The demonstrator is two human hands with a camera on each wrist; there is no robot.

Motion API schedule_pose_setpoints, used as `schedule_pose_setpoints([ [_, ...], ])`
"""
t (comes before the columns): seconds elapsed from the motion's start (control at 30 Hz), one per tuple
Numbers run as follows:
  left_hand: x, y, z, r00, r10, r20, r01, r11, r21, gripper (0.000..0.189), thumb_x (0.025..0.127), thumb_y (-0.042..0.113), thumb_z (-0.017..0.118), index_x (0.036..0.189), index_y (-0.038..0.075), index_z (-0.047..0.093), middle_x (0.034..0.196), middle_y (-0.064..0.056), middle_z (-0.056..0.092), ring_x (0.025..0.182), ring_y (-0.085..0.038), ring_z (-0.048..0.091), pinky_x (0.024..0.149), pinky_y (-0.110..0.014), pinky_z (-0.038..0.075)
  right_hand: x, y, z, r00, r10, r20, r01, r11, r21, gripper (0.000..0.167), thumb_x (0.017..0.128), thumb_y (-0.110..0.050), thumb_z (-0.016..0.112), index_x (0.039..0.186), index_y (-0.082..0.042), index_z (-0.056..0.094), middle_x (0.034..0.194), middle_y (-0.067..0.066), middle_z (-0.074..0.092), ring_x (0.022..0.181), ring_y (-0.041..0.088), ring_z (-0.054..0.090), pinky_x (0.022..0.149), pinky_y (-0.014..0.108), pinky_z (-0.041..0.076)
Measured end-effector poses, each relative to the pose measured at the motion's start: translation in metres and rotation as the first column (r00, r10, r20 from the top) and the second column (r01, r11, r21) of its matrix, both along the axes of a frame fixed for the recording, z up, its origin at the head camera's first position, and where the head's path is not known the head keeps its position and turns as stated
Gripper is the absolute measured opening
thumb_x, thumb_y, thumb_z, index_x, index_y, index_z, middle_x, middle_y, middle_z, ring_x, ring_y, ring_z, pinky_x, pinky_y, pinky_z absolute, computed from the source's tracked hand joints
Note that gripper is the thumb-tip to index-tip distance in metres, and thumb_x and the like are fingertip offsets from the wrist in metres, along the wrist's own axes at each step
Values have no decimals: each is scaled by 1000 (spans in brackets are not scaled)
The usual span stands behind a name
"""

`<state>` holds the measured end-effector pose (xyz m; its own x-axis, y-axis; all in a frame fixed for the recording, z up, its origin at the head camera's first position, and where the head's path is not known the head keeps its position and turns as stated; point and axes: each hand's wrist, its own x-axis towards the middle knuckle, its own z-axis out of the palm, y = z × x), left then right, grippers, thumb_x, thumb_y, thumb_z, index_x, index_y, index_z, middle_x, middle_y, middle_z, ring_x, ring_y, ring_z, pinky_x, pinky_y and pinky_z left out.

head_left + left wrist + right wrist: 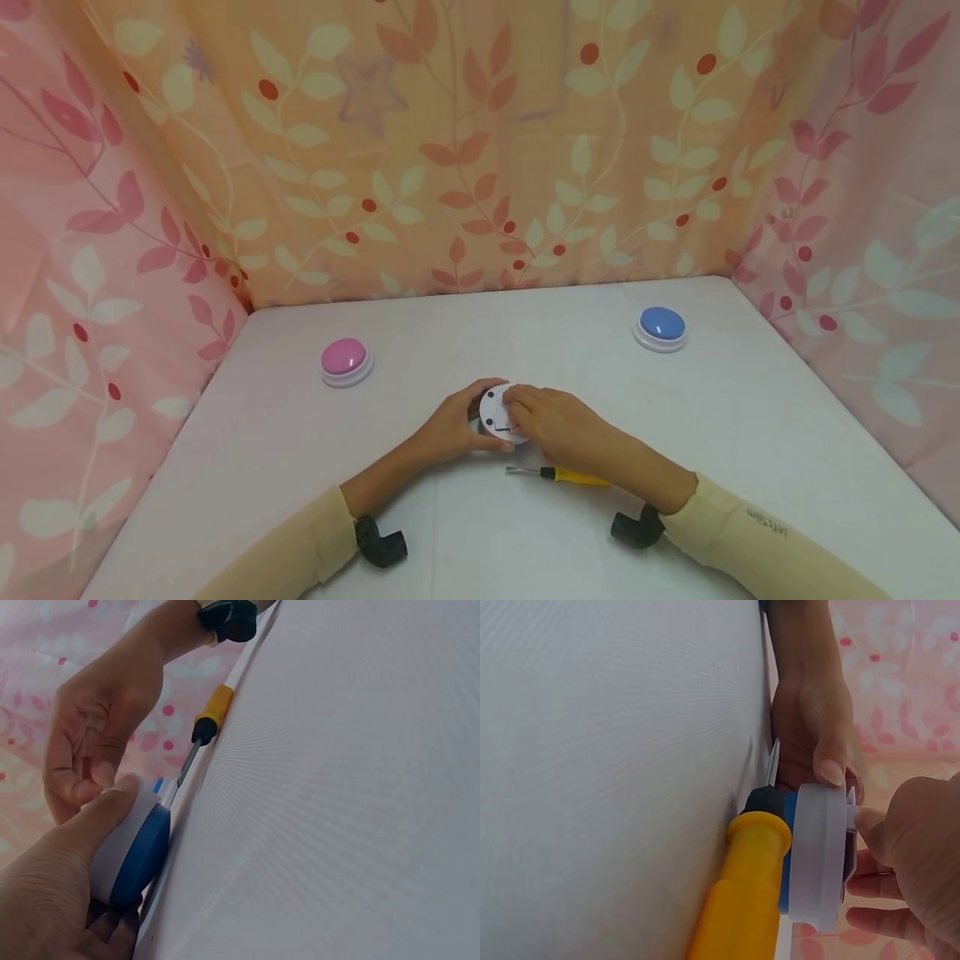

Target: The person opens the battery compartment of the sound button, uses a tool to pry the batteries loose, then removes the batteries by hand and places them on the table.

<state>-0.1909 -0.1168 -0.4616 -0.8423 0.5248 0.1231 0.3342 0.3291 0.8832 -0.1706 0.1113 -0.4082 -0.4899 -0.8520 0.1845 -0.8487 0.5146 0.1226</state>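
Note:
A round push button (495,408) with a white base is held upside down, its blue dome (146,855) facing the table in the left wrist view. My left hand (453,423) grips it by the rim, thumb on the near side. On its underside, my right hand (558,421) pinches a small white battery cover (851,814), which stands out from the base in the right wrist view. The right fingers partly hide the battery compartment. Just in front of the hands lies a screwdriver (547,472) with a yellow handle and black collar, touched by neither hand.
A pink push button (344,357) stands dome up at the back left of the white table (420,333). Another blue push button (662,325) stands at the back right. Floral curtains (450,167) enclose the table's back and sides.

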Motion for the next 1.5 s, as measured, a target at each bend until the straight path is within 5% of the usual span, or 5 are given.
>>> schedule_pose_setpoints([
  [0.4, -3, -3, -4, 1000, 3, 24, -3, 1000, 21, 91, 72, 24, 95, 149, 19, 47, 144, 6, 55, 132, -10, 52, 111, -30, 42, 0, 3, 4, 1000, 3, 31, -2, 999, -48, 43, 79, -8, 86, 116, -9, 63, 135, 7, 59, 123, 23, 59, 104, 37, 50],
  [0.67, -6, -7, -7, 1000, 6, 17, -6, 1000, 22, 90, 71, 21, 95, 148, 20, 48, 140, 3, 58, 128, -13, 56, 109, -30, 44, -3, 5, 12, 990, -96, 101, 102, 993, -62, 43, 80, -8, 85, 119, -8, 65, 136, 10, 61, 125, 26, 60, 100, 39, 53],
  [1.03, -2, -6, -7, 999, 37, 30, -37, 999, 0, 93, 73, 32, 94, 151, 22, 45, 146, 7, 54, 134, -13, 52, 113, -35, 41, -19, 22, 26, 988, -145, 51, 150, 982, -115, 33, 83, -4, 83, 112, -9, 69, 129, 10, 65, 118, 25, 65, 93, 35, 57],
  [1.23, 1, -7, -10, 996, 75, 47, -74, 997, -27, 95, 73, 35, 93, 154, 24, 43, 149, 9, 51, 136, -12, 50, 112, -35, 42, -30, 39, 23, 978, -204, 37, 207, 973, -104, 37, 84, -6, 83, 117, -7, 67, 123, 9, 66, 113, 24, 66, 90, 34, 58],
  [1.5, -1, -3, -7, 998, 43, 53, -42, 999, -21, 94, 75, 32, 93, 154, 23, 43, 148, 10, 51, 135, -9, 50, 113, -32, 41, -45, 71, 7, 949, -301, 95, 309, 946, -94, 31, 88, -7, 79, 113, -11, 61, 109, 5, 67, 101, 20, 67, 89, 36, 59],
])
